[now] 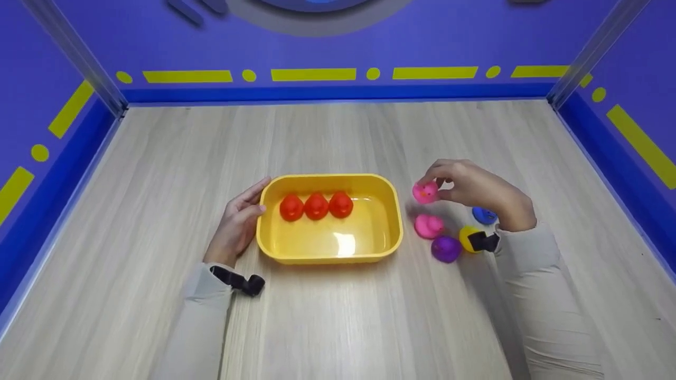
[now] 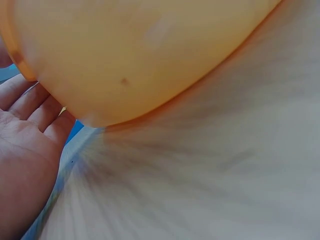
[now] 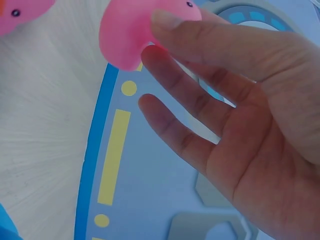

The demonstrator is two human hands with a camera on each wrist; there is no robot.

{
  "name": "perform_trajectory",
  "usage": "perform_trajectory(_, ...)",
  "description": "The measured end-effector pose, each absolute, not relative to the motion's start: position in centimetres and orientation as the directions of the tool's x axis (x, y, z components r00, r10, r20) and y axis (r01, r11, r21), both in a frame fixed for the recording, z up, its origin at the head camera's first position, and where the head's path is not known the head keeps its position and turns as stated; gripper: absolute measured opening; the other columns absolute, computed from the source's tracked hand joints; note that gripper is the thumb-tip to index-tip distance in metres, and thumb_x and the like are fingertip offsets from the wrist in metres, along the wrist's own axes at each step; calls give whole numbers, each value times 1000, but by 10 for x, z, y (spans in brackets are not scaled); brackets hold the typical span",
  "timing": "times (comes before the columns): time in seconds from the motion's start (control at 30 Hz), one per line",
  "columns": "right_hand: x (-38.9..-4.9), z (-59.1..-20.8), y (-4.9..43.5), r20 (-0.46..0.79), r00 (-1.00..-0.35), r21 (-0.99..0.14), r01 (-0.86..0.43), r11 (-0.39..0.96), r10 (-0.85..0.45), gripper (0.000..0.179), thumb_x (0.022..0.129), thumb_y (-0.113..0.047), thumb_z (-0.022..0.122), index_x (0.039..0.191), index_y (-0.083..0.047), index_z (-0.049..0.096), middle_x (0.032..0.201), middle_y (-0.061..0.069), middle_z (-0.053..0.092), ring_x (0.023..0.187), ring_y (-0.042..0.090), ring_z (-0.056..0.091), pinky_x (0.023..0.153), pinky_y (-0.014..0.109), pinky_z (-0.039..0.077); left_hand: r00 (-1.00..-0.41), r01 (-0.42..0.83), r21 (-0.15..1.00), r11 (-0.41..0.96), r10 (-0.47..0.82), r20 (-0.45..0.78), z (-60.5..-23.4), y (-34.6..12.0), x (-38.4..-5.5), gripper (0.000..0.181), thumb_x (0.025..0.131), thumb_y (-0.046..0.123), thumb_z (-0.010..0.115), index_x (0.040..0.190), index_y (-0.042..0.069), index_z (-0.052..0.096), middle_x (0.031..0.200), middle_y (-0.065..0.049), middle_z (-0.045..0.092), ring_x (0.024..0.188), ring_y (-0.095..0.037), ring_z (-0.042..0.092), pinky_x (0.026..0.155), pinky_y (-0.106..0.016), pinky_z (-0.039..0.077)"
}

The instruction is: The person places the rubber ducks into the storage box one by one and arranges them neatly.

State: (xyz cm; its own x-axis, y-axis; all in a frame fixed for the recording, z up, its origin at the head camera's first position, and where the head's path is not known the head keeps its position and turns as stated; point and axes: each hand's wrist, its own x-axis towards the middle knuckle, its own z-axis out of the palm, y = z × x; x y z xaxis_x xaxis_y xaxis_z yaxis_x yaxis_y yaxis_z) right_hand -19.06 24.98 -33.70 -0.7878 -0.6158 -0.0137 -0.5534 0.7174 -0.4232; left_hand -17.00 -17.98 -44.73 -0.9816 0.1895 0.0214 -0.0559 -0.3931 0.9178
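On the table lies a yellow plastic tub (image 1: 330, 259) with three red rubber ducks (image 1: 317, 206) in a row along its far side. My left hand (image 1: 236, 224) grips the tub's left end, thumb at the rim and fingers along the outer wall. To the right of the tub, my right hand (image 1: 467, 182) pinches a pink rubber duck (image 1: 424, 193) above the table, between thumb and fingertips. In the right wrist view the held pink duck (image 3: 122, 35) sits at the fingertips, while the other fingers stay extended. A second pink duck (image 1: 429, 226) lies below it.
Beside the second pink duck are a purple duck (image 1: 446, 249) and a yellow duck (image 1: 468, 238), the latter partly behind a black wrist strap (image 1: 484, 242). A blue duck (image 1: 484, 215) is partly hidden by the right wrist. Purple-blue panels (image 1: 327, 53) enclose the table's back and sides.
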Motion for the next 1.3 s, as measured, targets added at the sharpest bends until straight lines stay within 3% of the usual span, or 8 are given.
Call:
perform_trajectory(0.17,-192,-335,246,-13,-780,-407,-567,716,-625,25,79,1,74,103,-8,72,102,6,68,93,22,64,84,39,57,-982,-61,911,-408,186,17,-448,-181,-170,60,85,-10,45,144,-7,35,142,-8,50,128,-14,50,107,-25,41)
perform_trajectory(0.53,-192,-331,240,-34,-795,-400,-544,737,-605,27,80,2,73,104,-9,72,102,5,67,94,21,63,84,38,57,-981,-53,919,-391,191,24,-448,-180,-173,60,86,-11,44,145,-8,33,150,-18,39,130,-14,47,108,-25,40)
perform_trajectory(0.83,-194,-335,236,34,-753,-415,-609,676,-657,29,80,2,72,107,-8,74,101,6,68,94,21,63,85,38,57,-981,-49,920,-389,193,30,-449,-179,-172,60,86,-11,43,145,-8,32,150,-18,39,129,-14,48,108,-26,40)
perform_trajectory(1.07,-195,-330,227,19,-760,-410,-598,689,-649,27,83,-2,71,108,-10,74,103,6,67,94,21,62,84,37,57,-982,-59,917,-394,188,18,-451,-180,-171,61,85,-10,44,145,-7,33,149,-14,42,130,-13,47,108,-23,40)
perform_trajectory(1.3,-196,-325,218,-18,-775,-399,-573,715,-631,29,83,0,70,109,-10,72,105,7,66,97,23,62,85,38,57,-982,-51,928,-370,186,20,-450,-181,-171,61,85,-10,44,145,-7,33,152,-18,36,132,-14,44,108,-24,39)
